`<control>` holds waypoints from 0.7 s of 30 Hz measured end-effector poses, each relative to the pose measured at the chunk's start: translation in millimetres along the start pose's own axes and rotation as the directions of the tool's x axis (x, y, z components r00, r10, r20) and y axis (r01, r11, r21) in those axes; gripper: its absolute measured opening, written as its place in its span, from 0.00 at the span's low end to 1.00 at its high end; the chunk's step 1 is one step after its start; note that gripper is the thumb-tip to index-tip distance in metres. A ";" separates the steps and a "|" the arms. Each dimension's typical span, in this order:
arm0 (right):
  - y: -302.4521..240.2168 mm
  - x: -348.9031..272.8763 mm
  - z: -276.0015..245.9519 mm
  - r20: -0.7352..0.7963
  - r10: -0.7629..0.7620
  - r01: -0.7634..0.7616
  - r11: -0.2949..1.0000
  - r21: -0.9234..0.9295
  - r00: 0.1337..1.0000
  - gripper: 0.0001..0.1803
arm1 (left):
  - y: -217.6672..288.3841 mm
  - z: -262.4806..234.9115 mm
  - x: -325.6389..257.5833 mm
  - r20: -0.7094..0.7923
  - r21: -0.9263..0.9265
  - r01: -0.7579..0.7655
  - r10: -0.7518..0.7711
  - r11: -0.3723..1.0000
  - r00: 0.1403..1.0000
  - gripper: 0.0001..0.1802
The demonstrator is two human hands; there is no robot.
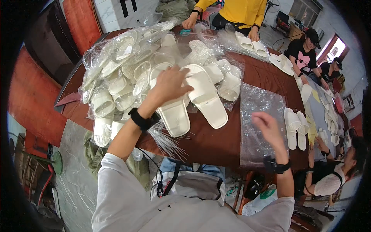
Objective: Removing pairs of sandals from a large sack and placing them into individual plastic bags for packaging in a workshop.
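A pair of white open-toed slippers (206,98) lies on the brown-covered table in front of me, soles down. My left hand (170,86) is over their straps, thumb and fingers apart, its fingertips touching or just above the strap area. Whether it bears any of their weight cannot be seen. My right hand (268,129) hovers at the right over a flat clear plastic bag (261,106); its fingers reach out loosely, slightly blurred, with nothing seen in them. Beside that bag stands another white pair of slippers (295,127), unwrapped.
A large heap of bagged white slippers (119,73) covers the table's left and back. Thin white ties (166,142) lie at the near edge. Across the table, a person in yellow (241,11) handles a bagged pair. Several other people work at a long table (322,112) on the right.
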State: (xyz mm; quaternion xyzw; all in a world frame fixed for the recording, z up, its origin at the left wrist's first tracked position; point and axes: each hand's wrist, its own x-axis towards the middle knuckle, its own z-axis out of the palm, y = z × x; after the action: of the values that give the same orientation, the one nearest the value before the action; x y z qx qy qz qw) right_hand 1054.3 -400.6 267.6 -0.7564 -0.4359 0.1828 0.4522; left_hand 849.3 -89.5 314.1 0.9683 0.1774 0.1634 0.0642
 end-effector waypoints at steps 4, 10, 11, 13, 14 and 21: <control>-25.2 21.1 79.9 0.131 0.147 -0.181 0.934 0.307 0.980 0.13 | -23.2 26.6 8.6 -0.051 0.071 0.116 -0.113 0.991 0.992 0.32; -27.0 75.0 142.8 0.245 0.340 -0.417 0.676 0.608 0.908 0.17 | -26.3 38.5 16.2 -0.075 0.137 0.146 -0.137 0.980 0.988 0.36; -27.9 81.1 147.5 0.271 0.344 -0.433 0.610 0.664 0.899 0.16 | -32.7 45.1 18.9 -0.080 0.136 0.145 -0.135 0.980 0.988 0.36; -28.4 91.9 156.8 0.322 0.339 -0.460 0.506 0.730 0.884 0.13 | -43.7 55.0 20.8 0.020 -0.114 0.161 -0.160 0.980 0.987 0.38; -28.2 95.7 161.8 0.343 0.334 -0.468 0.450 0.760 0.878 0.12 | -50.0 59.4 22.6 0.020 -0.113 0.161 -0.160 0.980 0.987 0.38; -31.0 87.8 166.5 0.249 0.286 -0.341 0.345 0.874 0.925 0.10 | -40.9 48.8 25.8 0.098 -0.347 0.172 -0.147 0.922 0.984 0.26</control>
State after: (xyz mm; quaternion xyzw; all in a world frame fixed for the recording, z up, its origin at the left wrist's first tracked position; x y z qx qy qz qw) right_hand 975.9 -234.3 216.8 -0.4548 -0.1256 0.4909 0.7324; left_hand 875.4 -45.3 268.4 0.9284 0.2211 0.1528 0.2567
